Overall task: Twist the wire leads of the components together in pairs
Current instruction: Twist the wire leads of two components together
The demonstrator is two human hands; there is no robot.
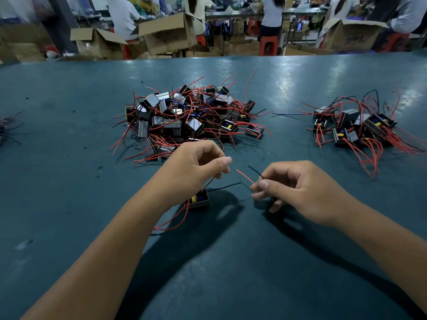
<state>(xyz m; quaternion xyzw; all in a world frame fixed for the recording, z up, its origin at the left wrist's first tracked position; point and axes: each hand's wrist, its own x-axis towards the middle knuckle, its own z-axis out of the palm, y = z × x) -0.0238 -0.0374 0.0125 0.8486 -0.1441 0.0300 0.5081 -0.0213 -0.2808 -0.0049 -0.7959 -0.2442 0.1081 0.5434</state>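
- The left hand point(196, 165), fingers curled, pinches a thin red wire lead point(209, 183) rising from the small black boxy component point(198, 200) below it.
- The right hand point(293, 189) pinches a red and black lead pair point(250, 175).
- Beyond, on the smooth green table point(69, 181), lies a tangled component heap point(189, 116).

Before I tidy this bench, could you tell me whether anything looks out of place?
Nothing stands out: the big component heap and the smaller pile sit apart on the table.
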